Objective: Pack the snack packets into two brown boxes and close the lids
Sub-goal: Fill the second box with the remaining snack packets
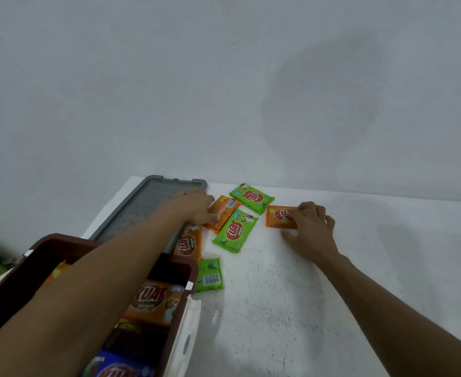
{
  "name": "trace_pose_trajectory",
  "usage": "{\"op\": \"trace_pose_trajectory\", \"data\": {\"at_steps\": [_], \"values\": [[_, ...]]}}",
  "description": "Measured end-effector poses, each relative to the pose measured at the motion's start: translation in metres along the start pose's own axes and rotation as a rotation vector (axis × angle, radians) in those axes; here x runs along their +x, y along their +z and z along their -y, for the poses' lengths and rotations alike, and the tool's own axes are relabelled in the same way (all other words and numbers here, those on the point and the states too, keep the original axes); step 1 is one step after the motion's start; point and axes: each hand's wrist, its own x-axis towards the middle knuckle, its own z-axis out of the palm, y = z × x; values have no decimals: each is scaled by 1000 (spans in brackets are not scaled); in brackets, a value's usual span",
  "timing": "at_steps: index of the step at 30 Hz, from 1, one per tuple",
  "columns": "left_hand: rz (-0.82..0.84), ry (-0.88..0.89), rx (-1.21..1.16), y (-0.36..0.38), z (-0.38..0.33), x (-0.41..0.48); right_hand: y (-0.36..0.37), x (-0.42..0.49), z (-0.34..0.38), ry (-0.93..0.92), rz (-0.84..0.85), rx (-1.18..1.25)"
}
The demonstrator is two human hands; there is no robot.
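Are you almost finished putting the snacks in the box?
Not yet. The brown box already holds some, like the boxed orange packet. The left hand grips an orange packet beside the grey lid. The right hand curls its fingers on another orange packet. Three green packets and a loose orange packet still wait. The lid is off, and no second box shows.

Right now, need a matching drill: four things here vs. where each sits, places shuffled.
1. grey plastic lid
2. blue snack packet
3. green snack packet showing its barcode
4. rightmost orange snack packet

A. inside the brown plastic box
B. under the right hand
C. far left on the white table
D. beside the box's right wall

Pairs: 1-C, 2-A, 3-D, 4-B
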Motion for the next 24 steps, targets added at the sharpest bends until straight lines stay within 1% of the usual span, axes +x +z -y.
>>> {"op": "trace_pose_trajectory", "data": {"at_steps": [3,6,8,10,13,15,17,20,21,24], "values": [[28,31,-65,3,-13,11,-4,-2,3,4,64,87],[-37,24,-74,1,-23,8,-9,-5,4,22,103,90],[-78,32,-115,-1,-20,8,-14,-8,5,99,158,147],[-83,50,-240,-3,-15,9,-19,-12,8,159,201,202],[-82,61,-441,-11,-6,-2,-26,-20,13,186,226,251],[-122,61,-582,-19,-3,-14,-31,-26,18,212,248,341],[-174,66,-721,-28,0,-29,-39,-33,25,235,287,494],[-172,87,-912,-37,2,-55,-57,-45,41,240,395,744],[-159,102,-959,-39,3,-65,-64,-50,47,228,422,790],[-139,144,-988,-43,4,-98,-80,-60,64,181,465,927]]}}
